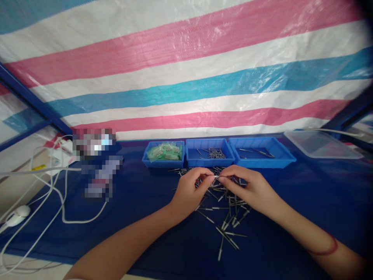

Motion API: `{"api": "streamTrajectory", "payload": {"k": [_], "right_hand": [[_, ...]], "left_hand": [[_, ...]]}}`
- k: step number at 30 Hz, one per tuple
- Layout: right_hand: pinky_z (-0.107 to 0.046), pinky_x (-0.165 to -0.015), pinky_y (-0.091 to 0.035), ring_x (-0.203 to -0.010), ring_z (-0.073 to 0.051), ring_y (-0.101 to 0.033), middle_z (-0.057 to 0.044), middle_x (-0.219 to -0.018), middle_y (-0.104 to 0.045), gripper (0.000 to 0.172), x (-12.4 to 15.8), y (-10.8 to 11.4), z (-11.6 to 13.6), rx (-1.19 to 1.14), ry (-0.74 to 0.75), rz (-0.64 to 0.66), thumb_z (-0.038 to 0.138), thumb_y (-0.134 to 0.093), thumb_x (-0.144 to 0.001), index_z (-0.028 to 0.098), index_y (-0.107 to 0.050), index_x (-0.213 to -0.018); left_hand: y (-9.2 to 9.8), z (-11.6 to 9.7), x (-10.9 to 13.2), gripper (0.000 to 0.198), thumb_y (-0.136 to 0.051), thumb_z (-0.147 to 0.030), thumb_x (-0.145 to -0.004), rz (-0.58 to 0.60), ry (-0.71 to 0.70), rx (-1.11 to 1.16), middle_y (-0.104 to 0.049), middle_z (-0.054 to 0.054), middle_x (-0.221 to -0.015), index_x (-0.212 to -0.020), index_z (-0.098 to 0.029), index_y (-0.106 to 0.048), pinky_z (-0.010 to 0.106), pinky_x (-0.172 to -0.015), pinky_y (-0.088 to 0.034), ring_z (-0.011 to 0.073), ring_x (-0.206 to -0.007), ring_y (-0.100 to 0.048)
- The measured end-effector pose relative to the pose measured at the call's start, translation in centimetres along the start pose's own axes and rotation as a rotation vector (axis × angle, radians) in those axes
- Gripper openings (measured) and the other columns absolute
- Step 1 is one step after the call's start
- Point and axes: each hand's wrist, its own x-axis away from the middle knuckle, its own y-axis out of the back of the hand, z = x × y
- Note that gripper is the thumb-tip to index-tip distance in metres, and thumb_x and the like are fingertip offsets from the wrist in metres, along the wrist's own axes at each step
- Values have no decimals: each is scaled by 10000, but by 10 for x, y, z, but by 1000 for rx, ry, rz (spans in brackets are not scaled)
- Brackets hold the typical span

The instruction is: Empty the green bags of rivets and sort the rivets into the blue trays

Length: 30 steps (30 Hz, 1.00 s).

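My left hand [192, 190] and my right hand [249, 188] meet above the blue table, thumb and forefinger of each pinched on opposite ends of one small metal rivet [216, 177]. Loose rivets [224, 229] lie scattered in a pile beneath and in front of both hands, partly hidden by them. Just behind stand three blue bins. Small green-and-clear packets [165, 151] fill the left bin [163, 164]. Several short metal pieces [214, 153] are in the middle bin [210, 162]. A few long thin pins [262, 153] rest in the right bin [264, 163].
A clear plastic lid [323, 146] lies at the back right. White cables [64, 202] and a power strip [62, 153] are at the left, beside blurred-out objects [101, 177]. Behind the table hangs a striped sheet [186, 77].
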Motion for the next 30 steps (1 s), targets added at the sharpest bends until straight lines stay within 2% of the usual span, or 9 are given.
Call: {"api": "streamTrajectory", "payload": {"k": [3, 6, 11, 17, 24, 30], "right_hand": [[-301, -671, -495, -759, -178, -629, -27, -834, -696, 203, -1, 0, 1, -97, -116, -51, 413, -594, -857, 225, -669, -854], [-306, -654, -498, -747, -185, -630, -35, -823, -695, 222, 0, -2, 2, -167, -151, -69, 434, -600, -846, 224, -671, -832], [-327, -699, -494, -773, -192, -626, -48, -827, -685, 193, 3, -3, 8, -137, -82, -56, 399, -593, -860, 222, -668, -840], [-314, -659, -491, -730, -178, -617, -38, -792, -678, 175, 3, -3, 14, -97, -62, -109, 384, -602, -857, 223, -665, -835], [-331, -697, -527, -828, -201, -646, -55, -920, -704, 186, 4, -2, 13, -135, -21, -109, 376, -603, -863, 238, -684, -959], [-320, -667, -502, -729, -179, -618, -36, -774, -666, 160, 5, -1, 13, -95, -35, -103, 361, -596, -868, 218, -641, -814]], "left_hand": [[-3, 2, 1, 115, -603, -253, -862, 19, -9, -14, -704, 18, -861, -902, -169, -668, 230, -753, -468, 135, -787, -635], [-5, 2, 3, 119, -611, -255, -856, 32, -23, -3, -705, 25, -868, -908, -162, -663, 228, -759, -475, 134, -789, -641], [-5, -1, 2, 206, -577, -304, -888, 83, -65, -14, -710, 35, -900, -1018, -170, -664, 237, -769, -476, 142, -805, -644], [-6, 0, 2, 173, -596, -322, -871, 67, -67, -80, -703, 29, -835, -922, -181, -683, 251, -763, -477, 145, -754, -626], [-4, -2, 0, 188, -591, -332, -876, 62, -101, -54, -670, 44, -854, -914, -173, -683, 256, -736, -477, 142, -756, -601], [-5, 0, 1, 177, -603, -333, -871, 72, -101, -39, -666, 38, -844, -910, -173, -668, 250, -734, -473, 137, -756, -591]]}}
